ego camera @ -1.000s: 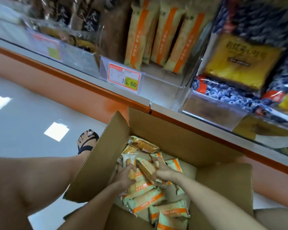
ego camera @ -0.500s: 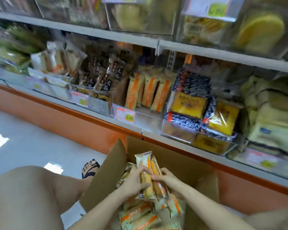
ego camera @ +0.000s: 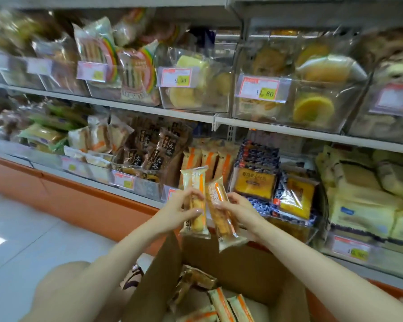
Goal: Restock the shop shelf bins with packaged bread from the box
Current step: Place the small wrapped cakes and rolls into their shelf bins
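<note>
Packaged bread (ego camera: 194, 182): two long clear packs with an orange stripe are held up above the open cardboard box (ego camera: 242, 268), right in front of the lower shelf. The left hand (ego camera: 178, 211) has its fingers and thumb wrapped round the upright pack. The right hand (ego camera: 241, 211) grips the other pack (ego camera: 226, 226), which leans left at the top, so the two look like they touch near the middle. More loose packs (ego camera: 228, 305) of the same kind lie down in the box. Just behind the hands, a shelf bin holds matching striped packs (ego camera: 207, 159) standing upright. To the right of that are blue-patterned cake packs (ego camera: 254, 182), and to the left dark brown packs (ego camera: 158, 152). On the upper shelf, clear bins hold round yellow buns (ego camera: 312, 108), with a price tag (ego camera: 261, 89) on the front.
</note>
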A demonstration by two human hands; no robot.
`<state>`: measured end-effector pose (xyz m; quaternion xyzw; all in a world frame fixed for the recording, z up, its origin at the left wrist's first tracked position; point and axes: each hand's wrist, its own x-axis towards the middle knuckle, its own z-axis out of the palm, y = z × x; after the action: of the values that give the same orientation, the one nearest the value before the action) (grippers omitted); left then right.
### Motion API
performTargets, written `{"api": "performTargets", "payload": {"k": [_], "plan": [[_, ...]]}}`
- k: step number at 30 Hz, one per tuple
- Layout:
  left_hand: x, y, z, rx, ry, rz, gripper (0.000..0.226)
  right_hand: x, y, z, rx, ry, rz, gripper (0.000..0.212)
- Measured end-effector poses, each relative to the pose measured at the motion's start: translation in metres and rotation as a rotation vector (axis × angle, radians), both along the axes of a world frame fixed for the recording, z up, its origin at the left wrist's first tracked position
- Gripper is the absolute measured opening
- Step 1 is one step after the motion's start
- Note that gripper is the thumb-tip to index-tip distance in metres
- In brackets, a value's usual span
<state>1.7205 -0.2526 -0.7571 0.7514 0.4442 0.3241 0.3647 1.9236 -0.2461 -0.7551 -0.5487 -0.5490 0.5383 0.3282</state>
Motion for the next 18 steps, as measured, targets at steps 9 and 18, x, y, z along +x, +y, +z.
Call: {"api": "performTargets", "payload": {"k": [9,18], "plan": [[-0.016,0.104,0.039,0.195,0.121,0.221,0.028,-0.042,0.079,0.055,0.164,0.026,-0.183,0.058],[-0.017,0.153,0.011,0.075,0.324,0.253,0.029,-0.055,0.124,0.036,0.131,-0.076,-0.246,0.06]]}}
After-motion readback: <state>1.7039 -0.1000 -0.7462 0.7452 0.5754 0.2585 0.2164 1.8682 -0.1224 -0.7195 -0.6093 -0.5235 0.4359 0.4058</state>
